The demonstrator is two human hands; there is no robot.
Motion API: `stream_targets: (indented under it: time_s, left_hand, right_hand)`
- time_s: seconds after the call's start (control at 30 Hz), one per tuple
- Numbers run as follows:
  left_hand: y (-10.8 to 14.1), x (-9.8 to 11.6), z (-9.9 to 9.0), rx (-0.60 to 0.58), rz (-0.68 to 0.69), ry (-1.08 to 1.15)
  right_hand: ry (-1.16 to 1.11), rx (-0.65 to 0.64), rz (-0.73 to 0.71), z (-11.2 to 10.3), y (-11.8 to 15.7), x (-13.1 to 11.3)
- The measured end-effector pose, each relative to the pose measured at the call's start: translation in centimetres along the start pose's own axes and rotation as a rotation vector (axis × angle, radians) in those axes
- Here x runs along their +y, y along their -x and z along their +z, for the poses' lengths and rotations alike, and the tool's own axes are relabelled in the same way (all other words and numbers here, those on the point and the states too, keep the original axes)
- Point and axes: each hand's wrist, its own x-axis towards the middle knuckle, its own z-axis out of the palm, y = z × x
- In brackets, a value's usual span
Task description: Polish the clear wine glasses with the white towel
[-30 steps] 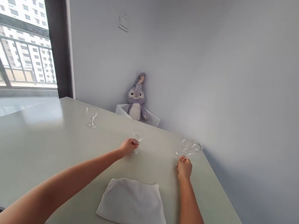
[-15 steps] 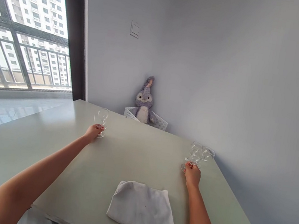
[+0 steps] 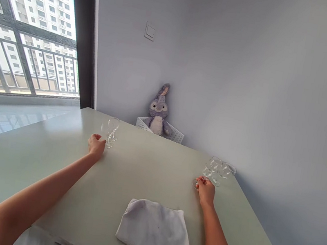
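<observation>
My left hand is just left of two clear stemmed glasses at the table's far left edge. Its fingers are bent and loosely apart, and nothing shows in them. The rear stemmed glass is upright; the front one shows mainly its foot and is partly behind my hand. At the right, my right hand pinches a stemmed glass low near its foot. Other clear stemmed glasses are close behind that hand, their outlines overlapping. A folded white cloth lies near the front.
The pale table reaches to the grey wall. Behind its far edge, a purple plush rabbit sits in a white perforated basket. A large window is at the left.
My left hand has slid left, away from the stem it was around. My right hand has shifted a little left with its glass, apart from the glasses behind.
</observation>
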Motion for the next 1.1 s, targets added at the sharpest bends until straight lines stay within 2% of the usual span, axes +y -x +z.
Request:
stream_targets:
  time_s: [0.07,0.13,0.27,0.33,0.4,0.43,0.5,0.63,0.7,0.77,0.87,0.97,1.1]
  left_hand:
    - [1.9,0.1,0.4,0.057,0.035,-0.027]
    - [4.2,0.3,1.5,-0.008,0.089,-0.042]
    - [9.4,1.0,5.0,-0.316,0.192,-0.063]
    - [11.9,1.5,6.9,-0.478,0.210,-0.068]
    - [14.2,1.9,8.7,-0.619,0.208,-0.067]
    - [15.1,2.1,9.5,-0.677,0.199,-0.066]
    - [16.6,2.4,11.1,-0.763,0.171,-0.064]
    - [18.1,2.8,13.9,-0.869,0.089,-0.050]
    - [18.3,2.8,14.6,-0.903,0.056,-0.033]
    - [18.4,2.9,14.8,-0.922,0.041,-0.018]
    - [18.1,2.7,13.9,-0.927,0.041,-0.003]
    - [17.0,2.4,12.0,-0.899,0.044,0.003]
    - [13.9,1.4,8.5,-0.818,0.043,-0.023]
  right_hand:
    - [-0.027,-0.072,0.009,0.7,0.6,-0.6]
    - [-0.055,-0.138,0.008,1.6,1.3,-1.3]
    - [-0.123,-0.281,-0.009,3.7,3.5,-3.0]
    - [-0.175,-0.410,-0.039,4.5,4.5,-3.9]
    - [-0.201,-0.462,-0.081,5.0,5.1,-4.5]
    - [-0.197,-0.430,-0.096,5.0,5.1,-4.6]
    - [-0.181,-0.279,-0.104,4.4,4.5,-4.4]
    - [-0.150,0.066,-0.025,1.8,1.7,-2.3]
    - [-0.153,0.171,0.022,0.4,0.4,-1.2]
    - [-0.171,0.196,0.047,-0.4,-0.7,-0.4]
    - [-0.196,0.138,0.050,-0.7,-1.8,0.0]
    - [-0.187,0.030,0.048,-0.5,-2.8,-0.1]
    - [-0.165,-0.043,0.049,-0.3,-3.9,-0.1]
